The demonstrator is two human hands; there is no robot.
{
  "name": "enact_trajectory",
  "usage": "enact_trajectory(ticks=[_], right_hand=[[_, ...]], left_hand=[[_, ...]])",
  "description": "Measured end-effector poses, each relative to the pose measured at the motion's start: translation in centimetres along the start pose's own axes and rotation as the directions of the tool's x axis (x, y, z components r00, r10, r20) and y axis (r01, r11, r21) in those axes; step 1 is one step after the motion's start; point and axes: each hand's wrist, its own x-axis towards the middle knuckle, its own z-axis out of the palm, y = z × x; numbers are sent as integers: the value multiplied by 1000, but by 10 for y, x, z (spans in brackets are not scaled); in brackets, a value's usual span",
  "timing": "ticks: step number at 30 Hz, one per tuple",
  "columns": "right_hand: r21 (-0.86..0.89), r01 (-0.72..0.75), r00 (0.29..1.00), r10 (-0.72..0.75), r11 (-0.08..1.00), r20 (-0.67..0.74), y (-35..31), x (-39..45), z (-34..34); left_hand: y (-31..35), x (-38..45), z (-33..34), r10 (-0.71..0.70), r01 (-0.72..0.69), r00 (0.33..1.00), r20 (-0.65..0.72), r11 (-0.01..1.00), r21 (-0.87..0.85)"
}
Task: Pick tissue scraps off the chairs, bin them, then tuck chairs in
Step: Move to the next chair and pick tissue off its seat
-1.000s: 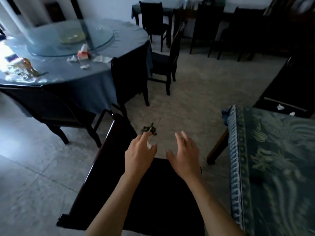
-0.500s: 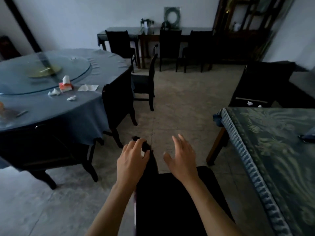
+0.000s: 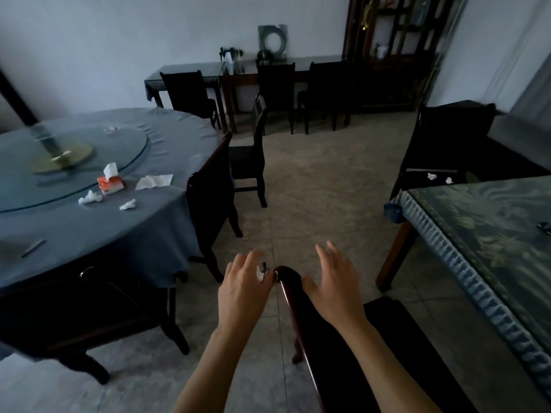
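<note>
A dark wooden chair [image 3: 357,353] is observed directly below the camera, beside the patterned desk [image 3: 489,234] at the right, not yet tucked under it. Its glossy top rail [image 3: 293,308] runs lengthwise from the lower edge of the view up to a rounded end between the two hands, so the long axis of the rail is directed away from the person and slightly leftward; the seat lies to the right of the rail, on the side toward the patterned desk.

The left hand [image 3: 243,293] is held just left of the rail end, its fingers [image 3: 247,263] curled. A small white scrap [image 3: 260,275] appears to be pinched between thumb and fingers, with a small dark object just above it that cannot be identified. It is judged that the scrap is kept in this hand so that it can be carried to a bin; no bin is seen.

The right hand [image 3: 334,290] is held over the rail with fingers straight and spread, gripping nothing. Contact with the rail cannot be confirmed. The placement is judged to be in readiness for grasping the chair back.

Two further tissue scraps [image 3: 438,177] are noted on the seat of a dark chair [image 3: 447,138] at the far end of the patterned desk, well apart from the hands. Loose tissues [image 3: 128,204] and an orange tissue pack [image 3: 110,183] lie on the round desk [image 3: 89,228] at the left.
</note>
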Motion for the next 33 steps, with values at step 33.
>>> enact_trajectory(ticks=[33], right_hand=[[-53, -461, 873, 443, 886, -204, -38, 449, 97]], left_hand=[[-74, 525, 165, 324, -279, 912, 252, 940, -197]])
